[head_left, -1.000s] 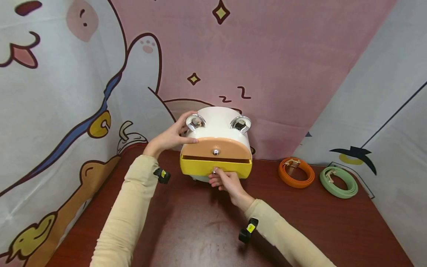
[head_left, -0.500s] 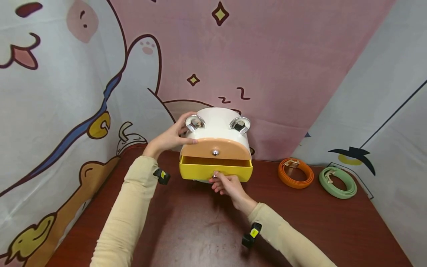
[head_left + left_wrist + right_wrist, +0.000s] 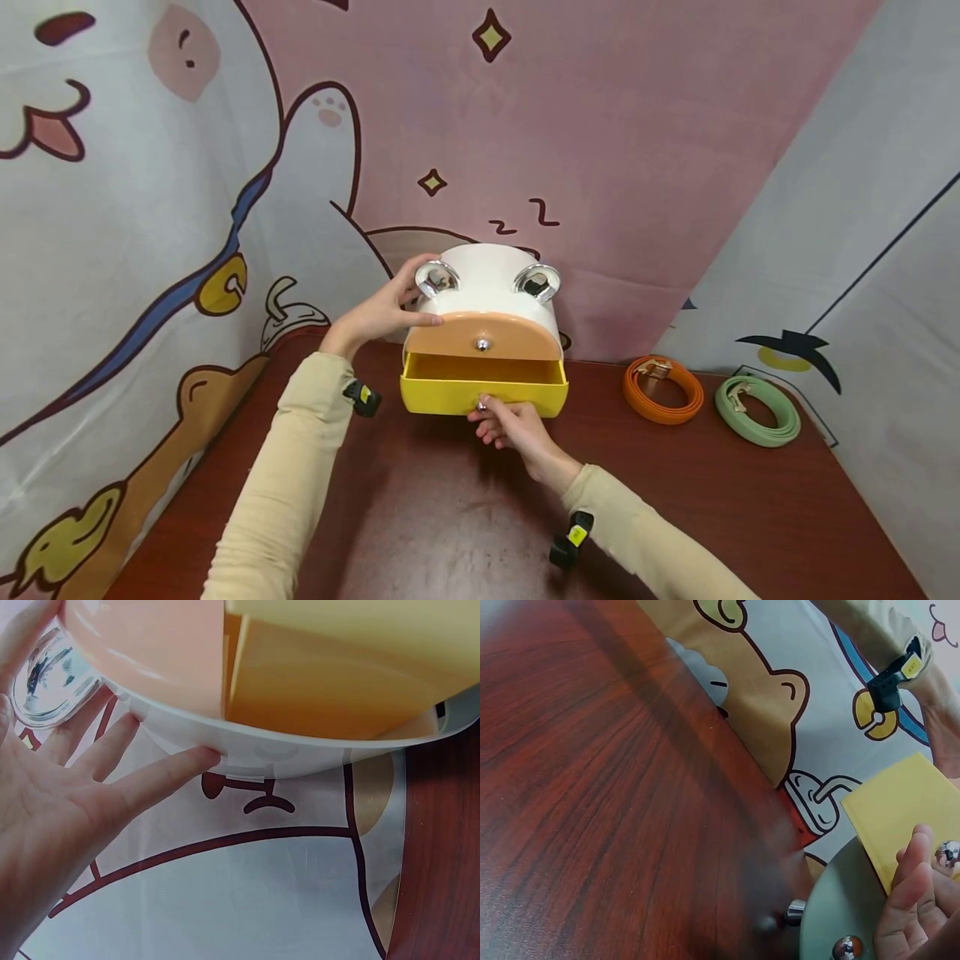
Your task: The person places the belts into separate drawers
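A white storage box [image 3: 487, 279] with chrome ring eyes stands against the backdrop. Its orange upper front [image 3: 450, 337] bears a round knob. Below that, a yellow drawer [image 3: 435, 397] is pulled well out, and nothing shows inside the part in view. My right hand [image 3: 521, 429] pinches the drawer's metal knob [image 3: 948, 853] between thumb and finger. My left hand [image 3: 378, 315] braces the box's left side, the thumb on the orange front. In the left wrist view its fingers [image 3: 165, 776] lie spread and fairly straight against the white shell. A pale green lower front [image 3: 847, 900] appears in the right wrist view.
A coiled orange belt [image 3: 637, 400] and a coiled light green belt [image 3: 780, 433] lie to the right on the dark red wooden table [image 3: 450, 517]. Cartoon-printed cloth [image 3: 615, 167] hangs behind and along the sides.
The yellow drawer has come further out toward me, with my right hand on its knob. The gap under the orange front has widened. My left hand has kept its place on the box.
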Available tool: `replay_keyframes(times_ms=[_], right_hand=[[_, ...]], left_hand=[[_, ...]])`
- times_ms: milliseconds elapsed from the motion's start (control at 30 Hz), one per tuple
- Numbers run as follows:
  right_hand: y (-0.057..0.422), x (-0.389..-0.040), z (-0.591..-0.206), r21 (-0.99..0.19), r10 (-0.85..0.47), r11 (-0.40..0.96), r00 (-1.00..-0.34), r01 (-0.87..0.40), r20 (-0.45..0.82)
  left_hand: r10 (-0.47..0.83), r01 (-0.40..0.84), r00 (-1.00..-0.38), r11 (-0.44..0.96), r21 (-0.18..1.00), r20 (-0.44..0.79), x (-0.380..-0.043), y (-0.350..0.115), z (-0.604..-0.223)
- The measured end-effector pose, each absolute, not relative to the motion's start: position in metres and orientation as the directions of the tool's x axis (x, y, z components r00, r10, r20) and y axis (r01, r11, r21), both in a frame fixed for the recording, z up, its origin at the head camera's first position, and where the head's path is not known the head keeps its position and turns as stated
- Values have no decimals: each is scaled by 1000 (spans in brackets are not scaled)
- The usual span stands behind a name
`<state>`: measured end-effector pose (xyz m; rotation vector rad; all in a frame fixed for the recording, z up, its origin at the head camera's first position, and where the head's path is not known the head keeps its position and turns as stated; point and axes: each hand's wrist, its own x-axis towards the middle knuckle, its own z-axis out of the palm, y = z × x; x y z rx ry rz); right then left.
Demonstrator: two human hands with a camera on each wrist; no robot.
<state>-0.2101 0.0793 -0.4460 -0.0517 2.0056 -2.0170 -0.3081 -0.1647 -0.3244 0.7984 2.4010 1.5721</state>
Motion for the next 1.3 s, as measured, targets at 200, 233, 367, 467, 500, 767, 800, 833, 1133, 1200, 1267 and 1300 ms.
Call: replay_keyframes(times_ms=[200, 233, 367, 467, 500, 767, 800, 833, 1133, 1200, 1267, 1300], right_hand=[[80, -206, -445, -982, -250, 17, -950, 188, -186], [81, -205, -445, -982, -252, 17, -949, 190, -188], [80, -202, -444, -982, -255, 15, -949, 189, -186], [80, -200, -445, -982, -250, 11, -951, 188, -185], [80, -200, -445, -982, -249, 10, -951, 187, -183], [80, -196, -443, -984, -245, 10, -954, 176, -173], [80, -195, -442, -984, -245, 8, -954, 176, -172], [80, -195, -442, -985, -245, 4, -955, 174, -169], [81, -192, -441, -984, -248, -6, -954, 176, -169], [81, -191, -441, -984, -248, -9, -954, 177, -169], [81, -190, -442, -984, -248, -14, -954, 179, -170], [80, -190, -443, -984, -250, -18, -953, 178, -169]], left_hand=[[506, 337, -850, 312, 888, 145, -308, -165, -325], [506, 337, -850, 312, 888, 145, -308, -165, -325], [510, 340, -848, 308, 889, 147, -308, -164, -325], [513, 343, -845, 304, 889, 151, -308, -164, -325], [515, 345, -844, 304, 888, 151, -308, -165, -325], [510, 335, -848, 306, 891, 144, -310, -165, -326], [510, 335, -848, 306, 891, 144, -310, -165, -326], [510, 336, -848, 304, 892, 145, -310, -165, -327], [509, 346, -847, 304, 888, 156, -307, -165, -325], [508, 343, -848, 306, 888, 153, -306, -165, -325], [506, 339, -850, 309, 889, 148, -306, -165, -325], [505, 336, -851, 310, 890, 145, -306, -165, -325]])
